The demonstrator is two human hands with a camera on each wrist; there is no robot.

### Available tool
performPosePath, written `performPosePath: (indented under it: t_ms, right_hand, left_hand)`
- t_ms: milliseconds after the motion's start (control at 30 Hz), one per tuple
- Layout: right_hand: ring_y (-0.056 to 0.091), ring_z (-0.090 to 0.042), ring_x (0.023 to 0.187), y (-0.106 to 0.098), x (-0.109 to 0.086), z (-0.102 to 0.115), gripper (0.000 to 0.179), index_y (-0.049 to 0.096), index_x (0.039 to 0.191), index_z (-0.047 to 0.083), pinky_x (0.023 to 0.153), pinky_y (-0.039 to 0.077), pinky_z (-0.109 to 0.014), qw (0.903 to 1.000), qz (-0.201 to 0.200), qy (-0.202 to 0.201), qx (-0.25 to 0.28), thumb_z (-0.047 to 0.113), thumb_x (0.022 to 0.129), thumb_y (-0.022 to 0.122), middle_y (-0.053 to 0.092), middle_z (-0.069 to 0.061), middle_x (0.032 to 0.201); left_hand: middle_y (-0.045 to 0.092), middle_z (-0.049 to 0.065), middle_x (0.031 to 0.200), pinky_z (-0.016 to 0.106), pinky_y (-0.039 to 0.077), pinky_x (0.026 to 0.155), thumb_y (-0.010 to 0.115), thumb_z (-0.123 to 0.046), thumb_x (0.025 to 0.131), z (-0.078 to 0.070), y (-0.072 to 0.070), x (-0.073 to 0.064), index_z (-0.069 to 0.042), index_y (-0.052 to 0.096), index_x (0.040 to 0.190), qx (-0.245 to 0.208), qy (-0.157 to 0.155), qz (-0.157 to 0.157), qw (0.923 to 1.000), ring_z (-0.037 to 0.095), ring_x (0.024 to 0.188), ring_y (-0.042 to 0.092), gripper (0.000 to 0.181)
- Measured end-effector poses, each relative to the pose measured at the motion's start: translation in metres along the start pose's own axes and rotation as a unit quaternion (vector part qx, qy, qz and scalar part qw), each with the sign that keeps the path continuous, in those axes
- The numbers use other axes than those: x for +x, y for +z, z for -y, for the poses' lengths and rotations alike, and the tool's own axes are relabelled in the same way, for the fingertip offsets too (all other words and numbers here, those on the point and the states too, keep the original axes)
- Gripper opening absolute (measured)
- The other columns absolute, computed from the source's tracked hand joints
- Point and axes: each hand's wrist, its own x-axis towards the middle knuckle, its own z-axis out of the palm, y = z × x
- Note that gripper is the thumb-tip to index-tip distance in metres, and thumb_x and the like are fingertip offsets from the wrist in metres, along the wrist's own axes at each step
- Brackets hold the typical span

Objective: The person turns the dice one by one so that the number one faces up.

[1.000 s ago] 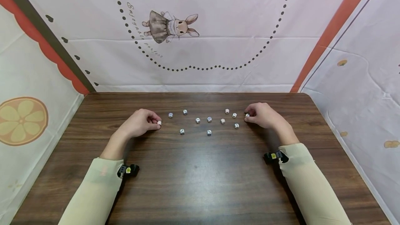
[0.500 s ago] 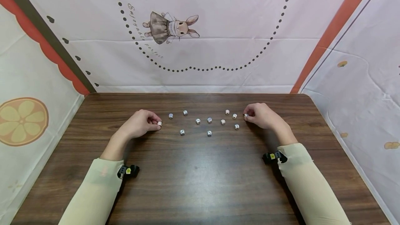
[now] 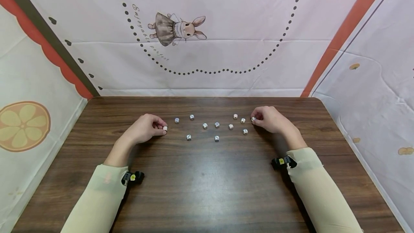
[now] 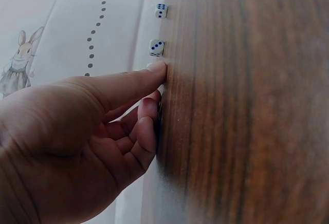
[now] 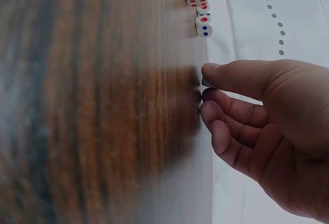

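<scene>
On the left of the dark wood table (image 3: 207,190), my left hand (image 3: 143,129) pinches a white die (image 3: 165,128) between thumb and fingers; the thumb hides that die in the left wrist view. To the right, my right hand (image 3: 271,119) holds another white die (image 3: 253,119) at its fingertips, mostly covered in the right wrist view. Between the hands several white dice lie scattered. A die with blue pips (image 3: 176,120) is nearest the left hand. Closest to the right hand are one die (image 3: 243,120) and, slightly nearer the person, another die (image 3: 245,131).
More dice lie mid-table, among them one at the back (image 3: 192,117) and two in front, a left die (image 3: 189,137) and a right die (image 3: 216,138). A white printed cloth (image 3: 226,56) rises behind the table and along both sides.
My right hand has shifted slightly left with its die, closer to the neighbouring dice. The left hand stays in place, still pinching its die.
</scene>
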Motion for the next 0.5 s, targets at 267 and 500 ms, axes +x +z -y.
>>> performPosePath:
  t_ms: [267,500]
  right_hand:
    - [0.066,-0.022,0.09,-0.0018,0.0005,0.0015,0.005,0.072,0.105,0.005,0.083,0.052,-0.046,0.9999,-0.002,0.009,0.014,0.007,0.1,0.071,0.072,-0.004,0.093]
    - [0.064,-0.023,0.088,-0.0005,0.0022,-0.0002,0.005,0.073,0.105,0.005,0.08,0.051,-0.043,0.9997,-0.002,0.011,0.023,0.007,0.1,0.072,0.07,-0.005,0.092]
  left_hand:
    - [0.069,0.0,0.086,0.036,0.049,0.075,0.084,-0.014,0.093,0.0004,-0.0004,-0.0002,-0.008,0.08,0.105,-0.002,0.002,-0.001,1.0,0.017,0.081,0.061,0.014]
    - [0.07,-0.001,0.086,0.035,0.049,0.074,0.084,-0.015,0.093,0.0003,0.0002,-0.0005,-0.008,0.08,0.104,-0.002,0.004,-0.001,1.0,0.017,0.08,0.061,0.014]
